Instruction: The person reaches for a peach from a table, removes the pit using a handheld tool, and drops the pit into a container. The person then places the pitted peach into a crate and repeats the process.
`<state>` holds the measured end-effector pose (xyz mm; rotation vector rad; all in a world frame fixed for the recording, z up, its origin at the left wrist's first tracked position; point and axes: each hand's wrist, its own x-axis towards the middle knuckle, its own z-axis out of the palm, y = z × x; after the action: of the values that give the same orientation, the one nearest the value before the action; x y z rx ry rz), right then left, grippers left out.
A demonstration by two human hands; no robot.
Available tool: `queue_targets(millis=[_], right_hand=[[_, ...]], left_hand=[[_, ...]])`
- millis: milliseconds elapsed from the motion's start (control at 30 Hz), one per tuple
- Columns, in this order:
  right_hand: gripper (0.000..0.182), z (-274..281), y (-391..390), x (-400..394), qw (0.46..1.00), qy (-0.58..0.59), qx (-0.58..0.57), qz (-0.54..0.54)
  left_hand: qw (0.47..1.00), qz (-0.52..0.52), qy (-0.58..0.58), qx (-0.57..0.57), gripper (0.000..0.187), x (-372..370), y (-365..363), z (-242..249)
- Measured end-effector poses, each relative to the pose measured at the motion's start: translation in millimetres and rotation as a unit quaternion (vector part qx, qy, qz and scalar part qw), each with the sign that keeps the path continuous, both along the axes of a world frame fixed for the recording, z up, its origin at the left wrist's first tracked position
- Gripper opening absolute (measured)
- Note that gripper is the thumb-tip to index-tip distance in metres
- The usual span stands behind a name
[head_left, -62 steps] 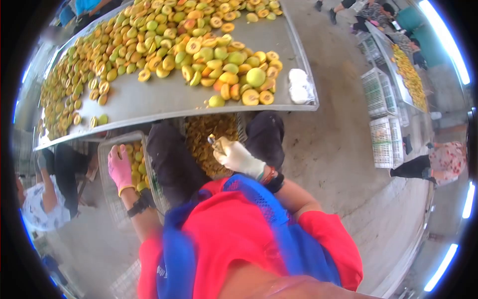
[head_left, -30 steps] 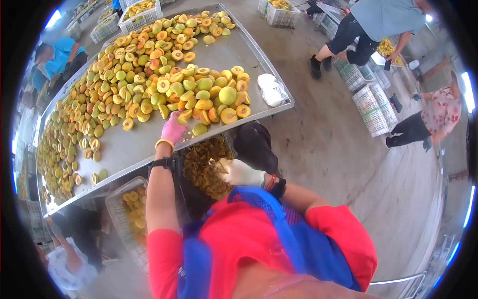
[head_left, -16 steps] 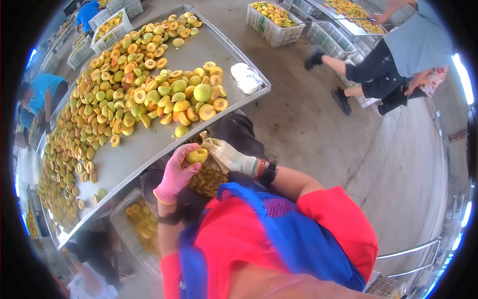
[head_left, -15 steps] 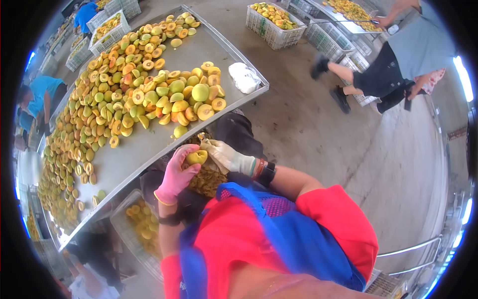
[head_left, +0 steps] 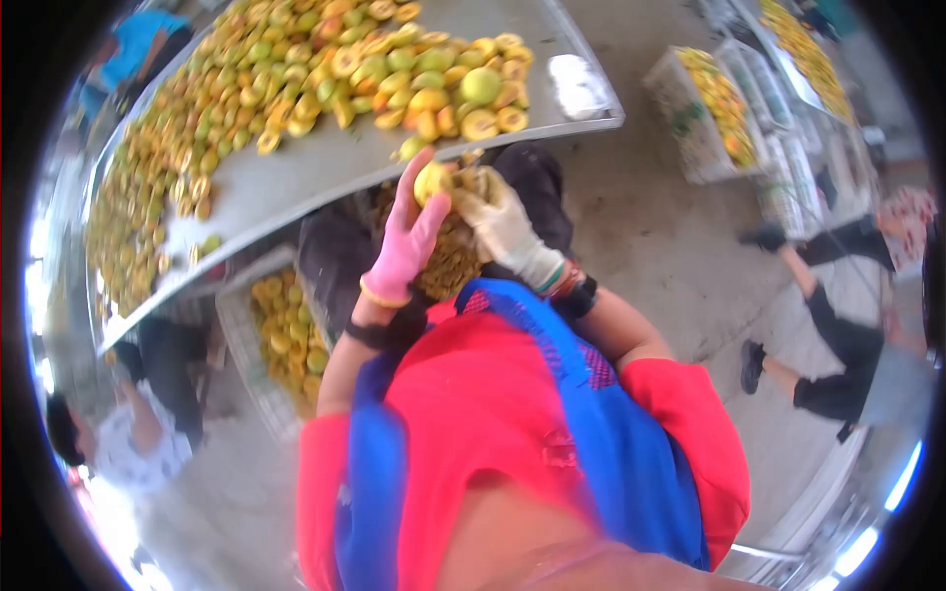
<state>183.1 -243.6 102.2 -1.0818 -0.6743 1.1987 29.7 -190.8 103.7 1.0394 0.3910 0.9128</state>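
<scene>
My left hand (head_left: 406,244), in a pink glove, has its fingers and thumb closed around a yellow peach (head_left: 431,184) near the table's front edge. Close against its right side is my right hand (head_left: 506,229), in a whitish glove with the fingers curled. Whatever those fingers grip is too small and blurred to name. Below both hands, between my knees, lies a heap of brown-yellow pits or scraps (head_left: 449,258). Many cut and whole peaches (head_left: 394,84) cover the metal table (head_left: 296,187), and one peach (head_left: 412,149) lies at its near edge.
A white bundle (head_left: 578,87) lies on the table's right corner. Left of my legs stands a crate (head_left: 248,340) of peaches. Another full crate (head_left: 680,148) stands right on the floor. People are at the left, and a person in dark shorts (head_left: 838,379) is at the right.
The view has turned and shifted, so the table sits higher in it. Both hands remain together at the peach. The person at the right appears lower and farther right.
</scene>
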Motion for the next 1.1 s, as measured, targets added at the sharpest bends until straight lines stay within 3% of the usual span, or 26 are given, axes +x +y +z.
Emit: queue_targets(millis=[33,100,167,267,367,467,567,667,767,867,967,1100], right_hand=[[0.014,19.2,-4.9,1.5,0.999,-0.023,-0.030,0.023],[0.010,27.7,-6.4,1.1,0.998,-0.050,-0.014,0.040],[0.011,27.3,-9.0,2.9,0.995,-0.070,-0.013,0.069],[0.014,25.5,-8.7,1.4,0.958,-0.269,0.034,0.088],[0.017,24.7,-8.3,-2.1,0.945,-0.308,0.051,0.096],[0.017,31.7,-8.4,-1.1,0.942,-0.313,-0.020,0.120],[0.018,21.4,-6.1,-1.6,0.931,-0.350,0.017,0.100],[0.014,14.9,-1.2,-8.8,0.963,-0.248,0.049,0.091],[0.009,38.8,-7.6,-10.1,0.978,-0.007,-0.085,0.188],[0.006,41.8,-6.6,-10.1,0.970,0.057,-0.091,0.220],[0.006,40.0,-5.3,-9.8,0.964,0.065,-0.107,0.233],[0.006,35.8,-4.3,-18.8,0.974,-0.028,-0.095,0.202]], left_hand=[[0.998,-0.017,0.035,0.047,0.059,5.4,20.0,1.9],[0.999,-0.026,-0.006,-0.046,0.066,0.4,21.0,10.1],[0.998,-0.025,-0.021,-0.063,0.067,-6.1,24.3,7.3],[0.996,-0.032,-0.051,-0.070,0.069,-8.4,26.7,11.4],[0.996,-0.028,-0.041,-0.069,0.068,-9.3,23.0,15.8],[0.998,-0.039,-0.034,-0.028,0.067,-8.7,20.2,15.8],[0.998,-0.041,0.002,0.042,0.068,-8.7,18.3,15.9],[0.996,-0.034,0.022,0.075,0.068,-4.9,14.7,16.6],[0.996,-0.038,0.002,0.080,0.064,-3.8,13.4,11.5],[0.996,-0.043,-0.012,0.082,0.063,-5.8,17.1,6.8],[0.997,-0.043,0.000,0.070,0.058,-8.5,17.6,9.7],[1.000,0.003,-0.013,-0.008,0.061,-3.2,21.1,10.9]])
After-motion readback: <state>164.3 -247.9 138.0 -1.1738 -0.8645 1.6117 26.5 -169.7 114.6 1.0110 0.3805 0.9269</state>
